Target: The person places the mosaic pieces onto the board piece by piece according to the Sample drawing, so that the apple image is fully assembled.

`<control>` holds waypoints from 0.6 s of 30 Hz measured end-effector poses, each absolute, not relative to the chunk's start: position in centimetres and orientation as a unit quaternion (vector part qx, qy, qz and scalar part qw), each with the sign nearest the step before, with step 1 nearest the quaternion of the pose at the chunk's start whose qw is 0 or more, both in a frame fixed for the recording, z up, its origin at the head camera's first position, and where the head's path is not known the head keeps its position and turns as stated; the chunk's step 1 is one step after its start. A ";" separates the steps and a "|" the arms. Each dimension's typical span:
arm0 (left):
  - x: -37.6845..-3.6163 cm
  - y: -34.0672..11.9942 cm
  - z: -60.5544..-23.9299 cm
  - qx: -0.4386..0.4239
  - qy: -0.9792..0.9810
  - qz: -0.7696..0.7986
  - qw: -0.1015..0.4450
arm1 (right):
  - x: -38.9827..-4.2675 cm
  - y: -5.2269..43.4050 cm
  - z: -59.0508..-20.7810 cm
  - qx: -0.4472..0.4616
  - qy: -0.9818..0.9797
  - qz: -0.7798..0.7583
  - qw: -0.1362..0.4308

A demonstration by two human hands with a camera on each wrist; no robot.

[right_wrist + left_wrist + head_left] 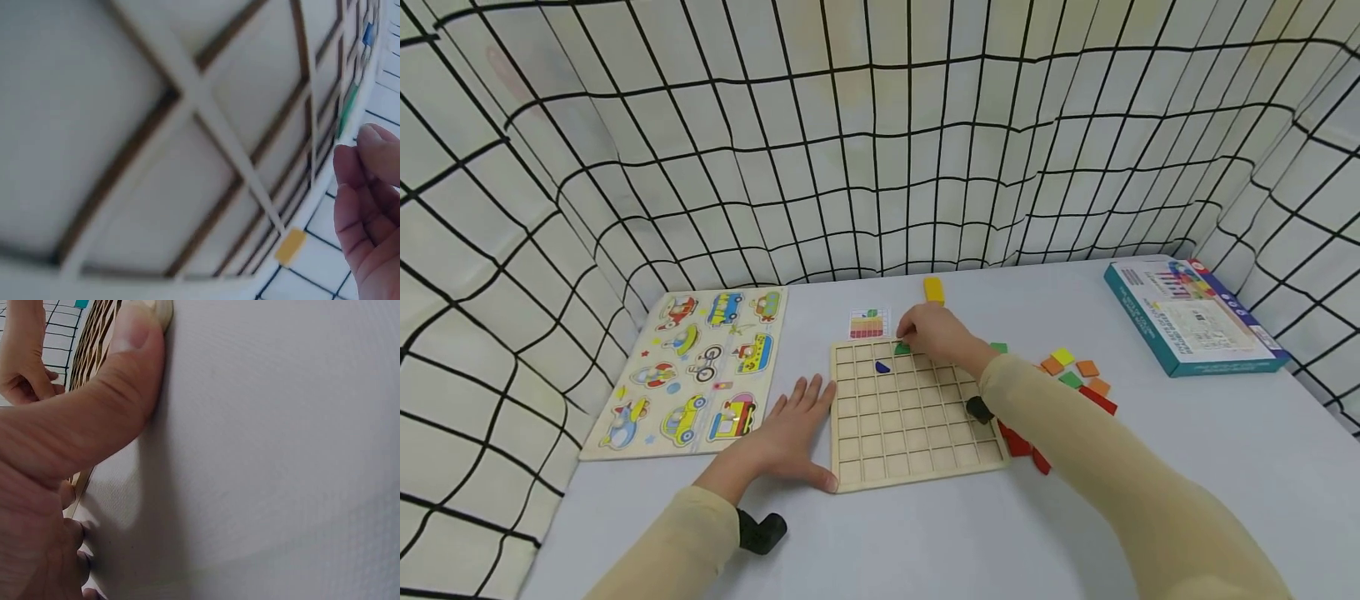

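The left hand (790,429) lies flat on the surface (925,533) with fingers straight and spread, its thumb pressed against the near left corner of the wooden grid board (917,433). The right hand (934,332) reaches over the board's far edge, fingertips closed on a green tile (902,348) set in the top row. A blue piece (882,367) sits in a cell just nearer than that hand, and loose coloured tiles (1075,379) lie to its right.

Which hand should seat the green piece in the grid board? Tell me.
Right. The right hand is already at the green piece on the grid board; the left hand lies flat, steadying the board's left edge.
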State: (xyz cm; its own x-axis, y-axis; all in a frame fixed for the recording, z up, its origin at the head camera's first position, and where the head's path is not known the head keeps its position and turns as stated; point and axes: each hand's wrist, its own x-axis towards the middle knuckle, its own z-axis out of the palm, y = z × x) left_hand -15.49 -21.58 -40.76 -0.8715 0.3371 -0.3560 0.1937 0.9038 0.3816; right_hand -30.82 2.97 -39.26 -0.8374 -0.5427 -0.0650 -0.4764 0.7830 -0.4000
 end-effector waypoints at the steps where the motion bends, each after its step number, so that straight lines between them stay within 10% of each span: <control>1: -15.4 -21.6 -40.8 0.139 0.952 0.168 0.213 | -30.7 3.4 -39.0 -0.268 0.939 -0.199 0.084; 18: -15.7 -21.6 -40.9 0.159 0.952 0.161 0.209 | -28.2 21.1 -38.8 -0.126 0.960 -0.224 0.109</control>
State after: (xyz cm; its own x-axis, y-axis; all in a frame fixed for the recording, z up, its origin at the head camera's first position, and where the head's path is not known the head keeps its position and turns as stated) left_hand -15.66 -21.57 -40.90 -0.8627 0.3688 -0.3460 0.2346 0.8980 0.3722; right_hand -28.23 21.13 -38.82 -0.9442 -0.2913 -0.1534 -0.1934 0.8678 -0.4577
